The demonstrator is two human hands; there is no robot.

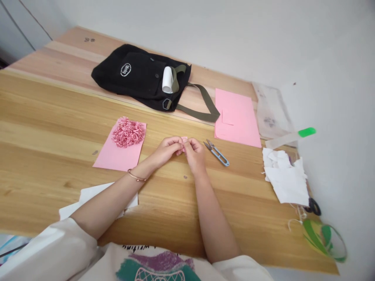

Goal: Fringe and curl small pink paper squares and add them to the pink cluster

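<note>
My left hand (169, 150) and my right hand (193, 154) meet over the middle of the wooden table. Between their fingertips they pinch a small piece of pink paper (184, 139), mostly covered by the fingers. To the right of my right hand lies a pair of thread snips (217, 153) with blue handles, blades toward the back. On the left, a pink paper sheet (114, 158) bears a bunch of small pink, curled pieces (128, 132).
A black tote bag (137, 80) with a white roll (167, 80) on it lies at the back. Pink sheets (240, 117) rest to its right. White paper scraps (288, 183), a green-tipped strip (306, 132) and green tape (325, 238) line the right edge. White paper (93, 193) lies under my left forearm.
</note>
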